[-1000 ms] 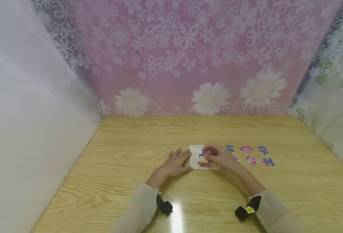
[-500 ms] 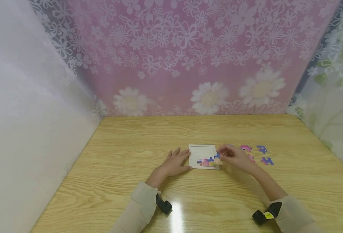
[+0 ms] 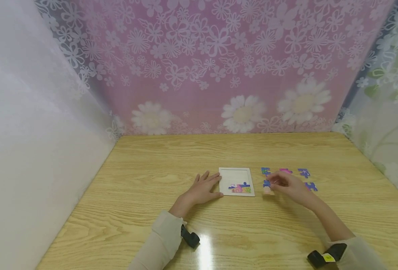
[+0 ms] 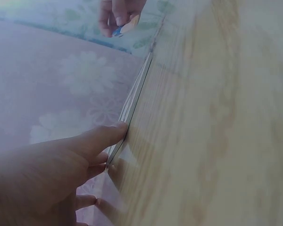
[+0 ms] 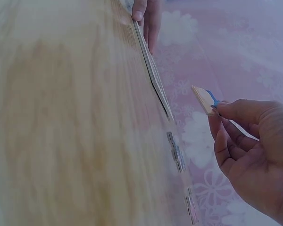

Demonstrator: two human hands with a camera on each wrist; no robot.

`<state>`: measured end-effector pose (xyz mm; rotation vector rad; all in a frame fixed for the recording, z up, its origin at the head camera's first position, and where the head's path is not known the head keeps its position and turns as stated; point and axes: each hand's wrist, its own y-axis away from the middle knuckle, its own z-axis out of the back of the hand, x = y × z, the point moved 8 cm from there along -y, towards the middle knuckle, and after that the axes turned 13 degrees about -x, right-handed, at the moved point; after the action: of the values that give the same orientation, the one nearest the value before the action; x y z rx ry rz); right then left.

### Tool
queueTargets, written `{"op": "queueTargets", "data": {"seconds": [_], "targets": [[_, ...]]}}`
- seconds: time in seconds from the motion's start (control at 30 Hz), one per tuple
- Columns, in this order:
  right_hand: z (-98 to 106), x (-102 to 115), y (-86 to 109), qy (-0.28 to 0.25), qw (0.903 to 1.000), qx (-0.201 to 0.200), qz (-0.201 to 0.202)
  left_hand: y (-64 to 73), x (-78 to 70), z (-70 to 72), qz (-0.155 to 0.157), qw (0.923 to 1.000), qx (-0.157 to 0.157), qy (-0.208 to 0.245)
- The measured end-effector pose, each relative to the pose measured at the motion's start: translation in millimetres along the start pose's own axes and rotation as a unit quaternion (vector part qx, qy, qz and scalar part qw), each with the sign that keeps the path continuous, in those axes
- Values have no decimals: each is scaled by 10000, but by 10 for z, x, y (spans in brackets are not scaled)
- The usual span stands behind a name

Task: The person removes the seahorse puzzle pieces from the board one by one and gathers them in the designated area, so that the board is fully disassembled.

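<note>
A white puzzle tray (image 3: 226,183) lies on the table with several joined pieces (image 3: 241,188) in its lower right part. My left hand (image 3: 204,190) rests at the tray's left edge, fingers spread and thumb touching the rim, as the left wrist view also shows. To the right of the tray, my right hand (image 3: 288,185) pinches a blue and peach puzzle piece (image 3: 267,188) between thumb and fingers. In the right wrist view that puzzle piece (image 5: 205,99) is raised off the table and tilted.
Loose puzzle pieces lie right of the tray: a blue-green one (image 3: 265,171), a pink one (image 3: 286,170) and blue ones (image 3: 304,173) behind, another (image 3: 311,186) nearer. My right hand partly covers this group. A flowered curtain (image 3: 199,93) stands behind the wooden table (image 3: 172,157).
My right hand has moved right, from over the tray to beside it, carrying the pinched puzzle piece. The joined pieces in the tray are now uncovered. My left hand stays put.
</note>
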<state>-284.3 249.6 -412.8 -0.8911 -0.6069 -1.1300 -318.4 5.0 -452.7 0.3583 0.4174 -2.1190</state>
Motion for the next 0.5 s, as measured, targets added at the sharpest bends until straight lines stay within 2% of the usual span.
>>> {"op": "queueTargets", "data": {"seconds": [0.5], "targets": [[119, -67, 118, -177, 9996, -2, 240, 10, 29, -9, 146, 9999, 24, -41]]}}
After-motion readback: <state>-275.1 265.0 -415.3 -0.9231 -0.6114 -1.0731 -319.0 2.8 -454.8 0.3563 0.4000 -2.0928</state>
